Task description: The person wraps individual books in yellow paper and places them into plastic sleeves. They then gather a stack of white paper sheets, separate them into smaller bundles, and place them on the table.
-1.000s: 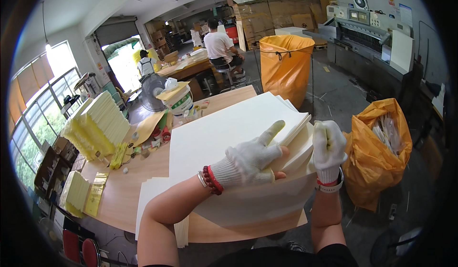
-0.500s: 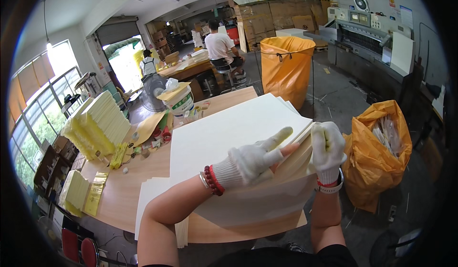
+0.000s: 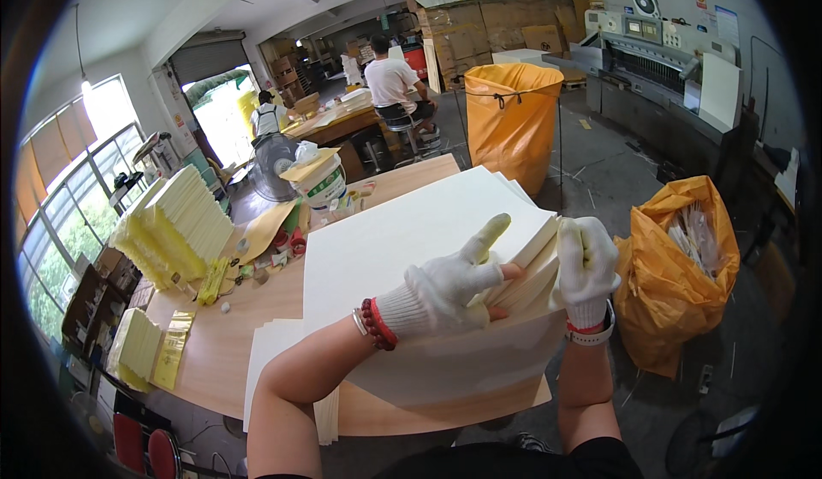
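A large stack of white paper sheets (image 3: pixel 385 239) lies on the wooden table in front of me, its right edge raised and fanned into layers. My left hand (image 3: pixel 445 289), in a white knit glove, rests along that edge. One gloved digit points up and away; two bare fingertips touch the fanned sheets. At the right corner my right hand (image 3: pixel 587 265), also gloved, is closed with its fingers curled against the sheets' edge. Part of its grip is hidden. The near side of the stack bends down toward me.
Yellow-edged stacks of sheets (image 3: pixel 175 226) stand at the table's left, with a white bucket (image 3: pixel 321 181) behind. Orange bags (image 3: pixel 514 128) stand beyond and at the right (image 3: pixel 676 299). A cutting machine (image 3: pixel 651 64) is at back right. Another person (image 3: pixel 394 81) sits farther off.
My left hand has shifted slightly down along the fanned edges, its raised digit now more upright and its bare fingertips spread farther apart. The right hand stays nearly in place.
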`<state>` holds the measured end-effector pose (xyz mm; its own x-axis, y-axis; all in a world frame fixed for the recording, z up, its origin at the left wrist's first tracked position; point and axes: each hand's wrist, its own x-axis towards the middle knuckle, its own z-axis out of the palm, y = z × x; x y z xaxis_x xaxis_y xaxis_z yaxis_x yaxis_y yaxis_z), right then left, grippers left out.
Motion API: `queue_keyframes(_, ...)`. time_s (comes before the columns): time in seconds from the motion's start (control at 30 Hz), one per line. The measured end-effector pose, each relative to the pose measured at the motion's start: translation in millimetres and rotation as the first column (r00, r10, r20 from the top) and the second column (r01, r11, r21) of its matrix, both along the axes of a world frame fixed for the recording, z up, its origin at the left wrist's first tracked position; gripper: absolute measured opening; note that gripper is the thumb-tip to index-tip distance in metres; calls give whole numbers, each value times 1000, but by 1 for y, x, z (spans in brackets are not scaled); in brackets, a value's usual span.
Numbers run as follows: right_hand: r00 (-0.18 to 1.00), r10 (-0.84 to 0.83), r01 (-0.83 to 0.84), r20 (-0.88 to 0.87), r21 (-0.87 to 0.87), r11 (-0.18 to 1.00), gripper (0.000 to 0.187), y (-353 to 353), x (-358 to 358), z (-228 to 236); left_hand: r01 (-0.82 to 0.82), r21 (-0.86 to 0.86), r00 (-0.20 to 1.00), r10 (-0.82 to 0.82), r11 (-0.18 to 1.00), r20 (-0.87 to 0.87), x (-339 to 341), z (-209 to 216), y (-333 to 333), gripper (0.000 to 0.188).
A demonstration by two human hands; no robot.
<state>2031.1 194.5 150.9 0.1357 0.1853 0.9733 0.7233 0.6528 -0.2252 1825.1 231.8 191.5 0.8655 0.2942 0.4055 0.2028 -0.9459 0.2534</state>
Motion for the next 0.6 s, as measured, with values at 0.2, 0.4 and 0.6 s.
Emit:
queue_keyframes(0.2,999,44,-45,-26,-33,998,7,1,1,0,-52,-28,996,50,998,-73,1,8,-7,55)
queue_keyframes(0.4,976,91,-114,-198,-107,988,12,-2,-1,1,-230,-478,968,149,848,-200,9,24,-12,53)
queue_keyframes(0.6,977,82,-99,-196,-77,992,11,-2,-4,1,10,15,1000,-11,1000,20,2,2,-4,49)
